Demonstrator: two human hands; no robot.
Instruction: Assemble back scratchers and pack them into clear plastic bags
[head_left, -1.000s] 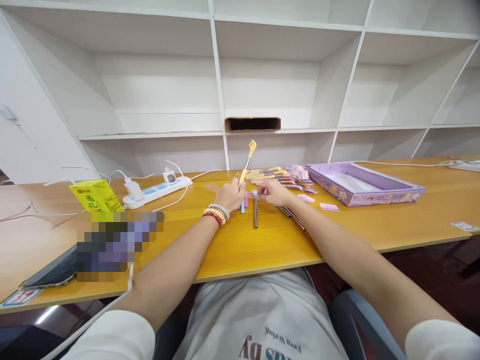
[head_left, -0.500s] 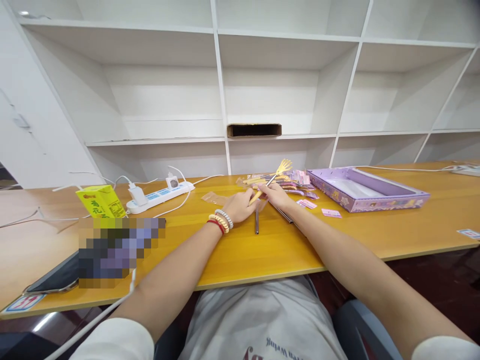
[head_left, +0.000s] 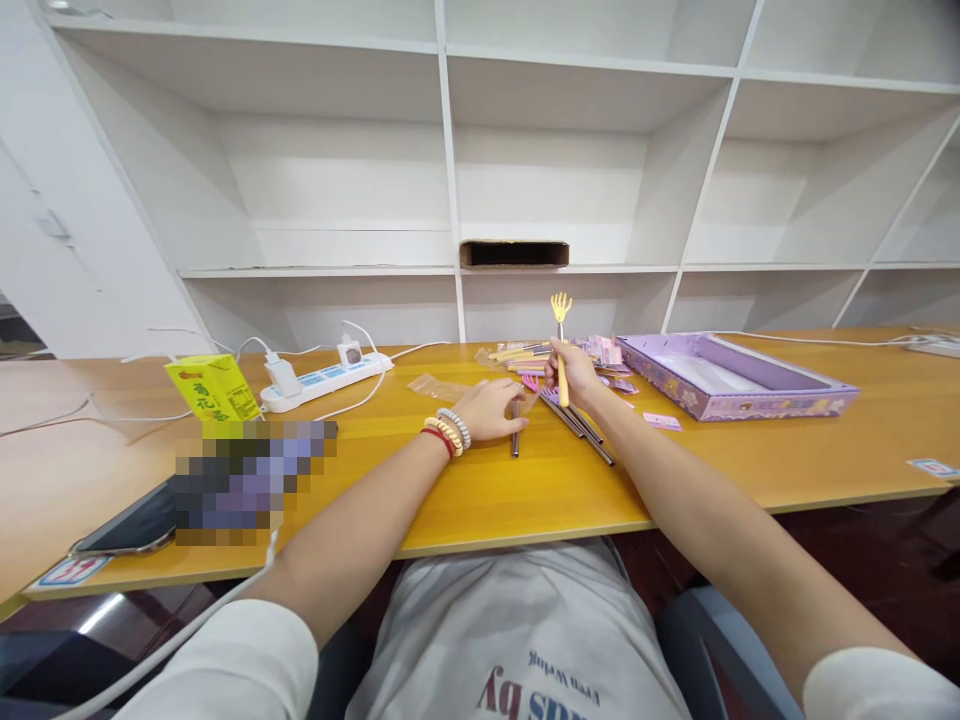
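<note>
My right hand (head_left: 576, 372) is closed round the yellow handle of a back scratcher (head_left: 562, 375), held upright with its yellow hand-shaped head (head_left: 561, 307) at the top. To its left, my left hand (head_left: 487, 410) is low over the table with thumb and fingers apart. Beneath its fingertips lies a metal tube (head_left: 515, 444); a scrap of clear plastic (head_left: 529, 402) shows beside them, and whether they touch it is unclear. Several metal-shafted back scratchers (head_left: 589, 432) lie below my right hand, one with a pink head (head_left: 531, 381). Behind is a pile of yellow-handled ones (head_left: 517, 352).
A purple box tray (head_left: 772, 405) stands at the right, with small pink cards (head_left: 661, 422) near it. On the left are a power strip (head_left: 330, 383), a yellow drink carton (head_left: 214, 390) and a phone (head_left: 124, 520). White shelves (head_left: 360, 271) rise behind the table.
My left hand has let go of the yellow handle. My right hand has moved right with the back scratcher and turned it from slanted to upright.
</note>
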